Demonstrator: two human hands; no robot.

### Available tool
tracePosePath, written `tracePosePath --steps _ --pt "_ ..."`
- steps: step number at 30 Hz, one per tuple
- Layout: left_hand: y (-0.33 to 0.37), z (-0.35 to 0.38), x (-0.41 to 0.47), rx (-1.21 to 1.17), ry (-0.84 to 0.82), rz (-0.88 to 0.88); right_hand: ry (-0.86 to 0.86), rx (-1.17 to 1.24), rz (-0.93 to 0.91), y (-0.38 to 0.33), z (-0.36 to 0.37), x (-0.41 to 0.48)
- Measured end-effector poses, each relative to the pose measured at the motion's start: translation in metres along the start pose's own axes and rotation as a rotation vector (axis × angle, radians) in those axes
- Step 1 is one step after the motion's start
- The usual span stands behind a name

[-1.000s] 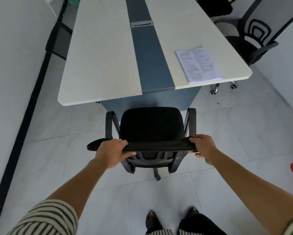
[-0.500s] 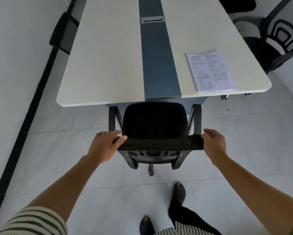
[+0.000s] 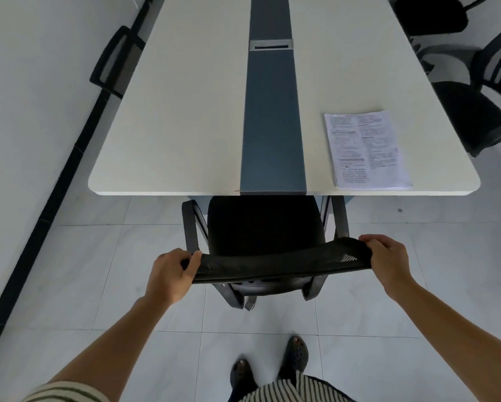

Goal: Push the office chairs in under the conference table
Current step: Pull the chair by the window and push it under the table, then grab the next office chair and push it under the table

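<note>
A black mesh office chair (image 3: 265,227) stands at the near end of the long white conference table (image 3: 170,140), which has a blue centre strip. The front of its seat and armrests lies just under the table's edge. My left hand (image 3: 170,274) grips the left end of the backrest's top rim, thumb over the mesh. My right hand (image 3: 387,261) grips the right end of the same rim. The chair's base is mostly hidden under the seat.
A stapled paper document (image 3: 365,149) lies on the table's near right corner. Another black office chair (image 3: 481,111) stands out from the table's right side. A black chair back (image 3: 112,62) sits at the left side by the wall. My feet (image 3: 269,364) are on white tiles.
The chair has rolled forward, its seat front now under the table's edge. I stepped closer with it, and both hands stayed on the backrest.
</note>
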State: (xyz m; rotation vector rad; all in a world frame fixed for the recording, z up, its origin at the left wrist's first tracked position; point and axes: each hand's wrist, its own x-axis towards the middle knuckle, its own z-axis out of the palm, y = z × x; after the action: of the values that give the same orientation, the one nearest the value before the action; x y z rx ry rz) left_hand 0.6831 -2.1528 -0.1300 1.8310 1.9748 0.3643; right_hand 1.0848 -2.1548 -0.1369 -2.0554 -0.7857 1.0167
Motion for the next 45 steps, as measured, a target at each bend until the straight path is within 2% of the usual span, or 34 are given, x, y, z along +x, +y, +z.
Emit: tracePosePath --steps 4,7,10,13,19,25,29,33,37,42,45 --pt "-0.015 -0.007 0.008 0.002 -0.002 -0.024 -0.049 -0.055 -0.044 -0.001 0.013 -0.009" --pt "-0.023 -0.013 0.012 0.119 -0.064 -0.034 -0.042 -0.089 -0.068 0.004 0.018 -0.023" --pt "-0.022 -0.018 0.009 0.272 -0.154 0.023 -0.026 -0.068 -0.050 0.014 0.015 -0.042" --pt "-0.003 -0.019 0.011 0.257 -0.171 0.041 -0.025 -0.009 -0.039 0.018 0.002 -0.060" --pt "0.111 0.002 -0.004 -0.120 -0.320 0.246 0.063 0.125 0.036 0.040 -0.071 -0.086" --pt "0.222 0.034 -0.031 -0.235 -0.404 0.405 0.150 0.146 0.085 0.087 -0.167 -0.103" --pt "0.285 0.068 -0.044 -0.287 -0.442 0.345 0.198 0.160 0.151 0.132 -0.238 -0.108" --pt "0.348 0.112 -0.059 -0.344 -0.583 0.210 0.252 0.178 0.204 0.163 -0.312 -0.105" --pt "0.399 0.149 -0.064 -0.411 -0.671 0.156 0.326 0.217 0.216 0.179 -0.369 -0.090" --pt "0.465 0.184 -0.041 -0.531 -0.677 0.067 0.367 0.263 0.252 0.187 -0.414 -0.044" --pt "0.509 0.211 -0.010 -0.502 -0.683 0.081 0.397 0.287 0.276 0.190 -0.439 -0.006"
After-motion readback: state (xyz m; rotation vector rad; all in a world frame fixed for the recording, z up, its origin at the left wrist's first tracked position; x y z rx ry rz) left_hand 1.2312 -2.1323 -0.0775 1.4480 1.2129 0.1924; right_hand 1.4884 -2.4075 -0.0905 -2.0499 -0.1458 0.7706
